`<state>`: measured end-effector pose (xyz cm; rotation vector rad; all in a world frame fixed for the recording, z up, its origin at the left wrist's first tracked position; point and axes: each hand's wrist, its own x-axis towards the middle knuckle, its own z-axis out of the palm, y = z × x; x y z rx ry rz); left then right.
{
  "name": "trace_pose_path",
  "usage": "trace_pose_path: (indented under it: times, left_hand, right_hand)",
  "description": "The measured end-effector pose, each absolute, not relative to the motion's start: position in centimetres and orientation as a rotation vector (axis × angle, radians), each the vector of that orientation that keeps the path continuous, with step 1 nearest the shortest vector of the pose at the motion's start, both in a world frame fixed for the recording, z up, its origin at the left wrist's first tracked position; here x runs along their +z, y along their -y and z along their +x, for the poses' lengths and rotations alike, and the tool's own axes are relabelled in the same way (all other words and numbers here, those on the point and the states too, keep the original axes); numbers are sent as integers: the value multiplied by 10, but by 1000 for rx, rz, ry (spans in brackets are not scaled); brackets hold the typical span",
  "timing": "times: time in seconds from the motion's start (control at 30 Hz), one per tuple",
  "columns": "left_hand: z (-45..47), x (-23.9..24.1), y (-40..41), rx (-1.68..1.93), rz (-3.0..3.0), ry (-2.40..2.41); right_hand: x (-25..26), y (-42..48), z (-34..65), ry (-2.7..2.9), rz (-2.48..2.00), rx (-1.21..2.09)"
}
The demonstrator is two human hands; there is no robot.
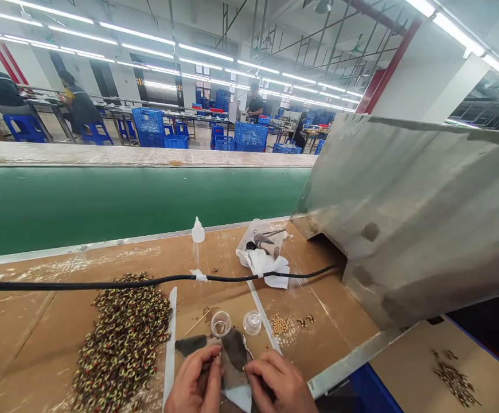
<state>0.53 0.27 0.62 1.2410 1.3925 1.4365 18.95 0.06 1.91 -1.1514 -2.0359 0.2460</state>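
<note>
One dark cloth (234, 349) is spread between left hand (198, 380) and right hand (277, 381), both pinched closed, any contents unclear; two clear cups (252, 323) are set just beyond.

Rows of bright tube lights (206, 52) run beneath the pale ceiling (124, 12) of a large workshop. On the right, a slanting red beam (389, 66) edges a white pillar (425, 86). Across the green belt (137, 201), long tables (198, 117), blue stools (24, 127) and blue crates (148, 120) stand on a light floor (200, 138).
</note>
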Motion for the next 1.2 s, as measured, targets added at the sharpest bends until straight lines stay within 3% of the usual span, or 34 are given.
trace_pose_path:
  times: [0.3,0.53,0.93,1.2]
  left_hand:
    - [5,7,-2,1422,1253,-1396]
    - [5,8,-1,1395,1247,-1416]
    - [3,4,0,1348,1267,-1436]
    - [0,-2,-4,1386,1228,-1391]
  right_hand:
    - [19,5,198,2221,-1135,38]
    - [25,4,193,2014,-1173,255]
    - [45,-8,177,2118,-1141,183]
    - [39,-7,202,2040,-1282,374]
